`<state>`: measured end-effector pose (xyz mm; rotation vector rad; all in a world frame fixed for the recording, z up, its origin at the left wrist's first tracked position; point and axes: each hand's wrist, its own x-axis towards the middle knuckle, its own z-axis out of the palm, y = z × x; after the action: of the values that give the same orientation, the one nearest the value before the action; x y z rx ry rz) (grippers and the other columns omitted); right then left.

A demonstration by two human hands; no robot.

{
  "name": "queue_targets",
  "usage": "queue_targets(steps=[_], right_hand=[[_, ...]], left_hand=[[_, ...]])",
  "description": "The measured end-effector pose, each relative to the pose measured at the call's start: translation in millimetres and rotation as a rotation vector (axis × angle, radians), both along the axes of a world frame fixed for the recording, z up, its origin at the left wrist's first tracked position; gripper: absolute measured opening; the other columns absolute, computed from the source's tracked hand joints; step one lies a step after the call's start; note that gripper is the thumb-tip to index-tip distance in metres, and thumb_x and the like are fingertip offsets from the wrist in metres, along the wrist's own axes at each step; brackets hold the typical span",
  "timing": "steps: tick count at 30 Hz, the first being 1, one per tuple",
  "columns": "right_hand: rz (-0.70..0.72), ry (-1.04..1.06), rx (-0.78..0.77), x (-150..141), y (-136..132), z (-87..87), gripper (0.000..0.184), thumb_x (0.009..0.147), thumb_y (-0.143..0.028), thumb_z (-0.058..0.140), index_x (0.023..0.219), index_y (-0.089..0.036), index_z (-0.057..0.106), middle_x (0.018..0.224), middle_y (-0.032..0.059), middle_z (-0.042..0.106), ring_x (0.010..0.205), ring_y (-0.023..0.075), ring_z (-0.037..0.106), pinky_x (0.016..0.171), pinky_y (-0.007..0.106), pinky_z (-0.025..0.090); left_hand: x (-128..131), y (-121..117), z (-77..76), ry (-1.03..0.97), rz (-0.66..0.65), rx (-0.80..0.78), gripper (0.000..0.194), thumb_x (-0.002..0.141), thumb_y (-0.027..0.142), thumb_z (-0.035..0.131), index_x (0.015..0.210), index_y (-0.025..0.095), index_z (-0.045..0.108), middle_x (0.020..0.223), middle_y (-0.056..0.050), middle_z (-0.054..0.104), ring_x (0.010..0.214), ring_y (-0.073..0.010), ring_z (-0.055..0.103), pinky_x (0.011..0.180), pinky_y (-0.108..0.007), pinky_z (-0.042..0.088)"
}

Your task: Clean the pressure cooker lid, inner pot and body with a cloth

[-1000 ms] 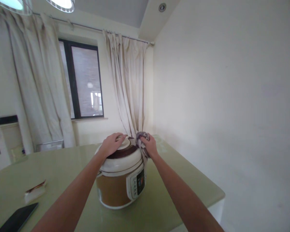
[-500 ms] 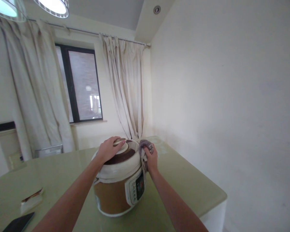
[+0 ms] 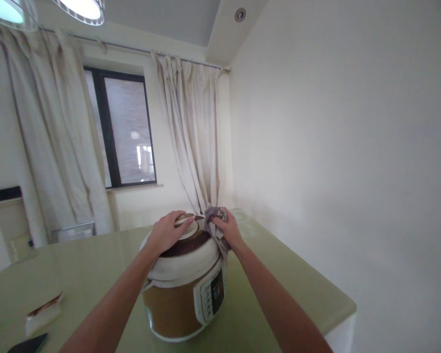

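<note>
A brown and cream electric pressure cooker [image 3: 176,299] stands on the pale green table [image 3: 286,279], its control panel [image 3: 215,296] facing front right. My left hand [image 3: 167,232] lies over the lid [image 3: 185,250], fingers spread across the central knob. My right hand [image 3: 226,229] is closed on a crumpled grey cloth [image 3: 213,215] and presses it against the lid's far right rim.
A folded white packet [image 3: 42,314] and a dark phone [image 3: 27,343] lie at the table's left front. Cream curtains [image 3: 196,137] and a dark-framed window [image 3: 123,132] are behind. A white wall [image 3: 334,147] runs along the right. The table edge drops off at the right front.
My right hand with the cloth slid down the lid's right side and has come back up to the far rim. The left hand stayed on the knob. The view shifted slightly.
</note>
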<state>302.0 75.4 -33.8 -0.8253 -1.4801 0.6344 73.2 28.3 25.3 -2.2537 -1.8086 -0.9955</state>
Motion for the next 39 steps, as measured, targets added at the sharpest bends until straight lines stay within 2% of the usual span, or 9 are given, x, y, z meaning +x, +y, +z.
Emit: queue_targets(steps=[4, 7, 13, 17, 19, 23, 28, 34, 39], right_hand=[[0.169, 0.272, -0.240, -4, 55, 13.5, 0.042, 0.065, -0.054, 0.077, 0.089, -0.019, 0.070, 0.086, 0.0059, 0.076, 0.085, 0.0243, 0.071, 0.086, 0.039, 0.057], [0.110, 0.326, -0.210, -5, 50, -2.7, 0.045, 0.068, -0.055, 0.074, 0.094, -0.019, 0.071, 0.093, 0.0080, 0.077, 0.090, 0.0260, 0.071, 0.090, 0.042, 0.057], [-0.165, 0.020, 0.218, 5, -70, -35.5, 0.056, 0.074, -0.040, 0.073, 0.128, -0.025, 0.069, 0.124, 0.0110, 0.069, 0.119, 0.0325, 0.062, 0.109, 0.051, 0.047], [-0.119, -0.432, 0.334, -8, -121, -17.3, 0.081, 0.059, -0.041, 0.090, 0.136, -0.035, 0.068, 0.132, 0.0093, 0.064, 0.120, 0.0367, 0.058, 0.108, 0.053, 0.047], [-0.139, -0.483, 0.259, -13, -104, 6.3, 0.070, 0.066, -0.042, 0.087, 0.133, -0.031, 0.069, 0.125, 0.0093, 0.067, 0.115, 0.0338, 0.060, 0.106, 0.050, 0.047], [-0.224, -0.584, -0.025, -19, -19, 50.6, 0.039, 0.083, -0.045, 0.076, 0.113, -0.020, 0.076, 0.111, 0.0112, 0.074, 0.105, 0.0295, 0.066, 0.096, 0.041, 0.048], [-0.191, -0.690, -0.176, -35, 50, 70.6, 0.041, 0.086, -0.046, 0.075, 0.114, -0.016, 0.076, 0.113, 0.0127, 0.077, 0.103, 0.0277, 0.069, 0.086, 0.035, 0.049], [-0.165, -0.623, -0.082, -26, 16, 57.0, 0.038, 0.087, -0.042, 0.073, 0.121, -0.023, 0.074, 0.120, 0.0073, 0.077, 0.111, 0.0263, 0.069, 0.096, 0.035, 0.051], [-0.108, -0.490, 0.278, 9, -55, 20.2, 0.061, 0.078, -0.037, 0.079, 0.136, -0.023, 0.068, 0.128, 0.0098, 0.071, 0.120, 0.0290, 0.064, 0.111, 0.045, 0.046]], left_hand=[[0, 2, -1.0, -0.029, -0.045, 0.006, 0.051, 0.098, 0.062, 0.051, 0.124, 0.024, 0.074, 0.126, -0.010, 0.078, 0.116, -0.0308, 0.072, 0.103, -0.041, 0.052], [1, 4, -1.6, -0.081, -0.081, 0.019, 0.052, 0.096, 0.063, 0.054, 0.122, 0.022, 0.075, 0.124, -0.011, 0.079, 0.115, -0.0309, 0.072, 0.104, -0.041, 0.052], [0, 6, 2.0, -0.251, -0.158, -0.045, 0.059, 0.096, 0.066, 0.044, 0.114, 0.022, 0.079, 0.125, -0.009, 0.080, 0.121, -0.0299, 0.071, 0.110, -0.041, 0.051], [-4, 7, 1.9, -0.293, -0.158, -0.068, 0.067, 0.097, 0.069, 0.037, 0.115, 0.021, 0.081, 0.130, -0.009, 0.079, 0.128, -0.0307, 0.068, 0.116, -0.043, 0.047], [-5, 7, 0.8, -0.301, -0.150, -0.057, 0.069, 0.097, 0.070, 0.037, 0.117, 0.021, 0.081, 0.131, -0.008, 0.079, 0.129, -0.0306, 0.068, 0.118, -0.043, 0.046], [-4, 3, 0.9, -0.297, -0.133, -0.048, 0.067, 0.099, 0.067, 0.035, 0.116, 0.022, 0.082, 0.128, -0.008, 0.080, 0.125, -0.0315, 0.069, 0.114, -0.044, 0.048], [-1, -2, 3.6, -0.356, -0.196, -0.038, 0.068, 0.099, 0.066, 0.037, 0.116, 0.020, 0.083, 0.126, -0.009, 0.080, 0.125, -0.0309, 0.069, 0.114, -0.041, 0.048], [-14, -5, -2.3, -0.688, -0.273, 0.057, 0.066, 0.093, 0.070, 0.051, 0.113, 0.016, 0.082, 0.128, -0.013, 0.079, 0.128, -0.0310, 0.067, 0.118, -0.045, 0.045], [-45, -13, -9.4, -0.864, -0.282, 0.074, 0.071, 0.085, 0.073, 0.063, 0.126, 0.017, 0.075, 0.146, -0.014, 0.069, 0.139, -0.0312, 0.060, 0.118, -0.045, 0.046]])
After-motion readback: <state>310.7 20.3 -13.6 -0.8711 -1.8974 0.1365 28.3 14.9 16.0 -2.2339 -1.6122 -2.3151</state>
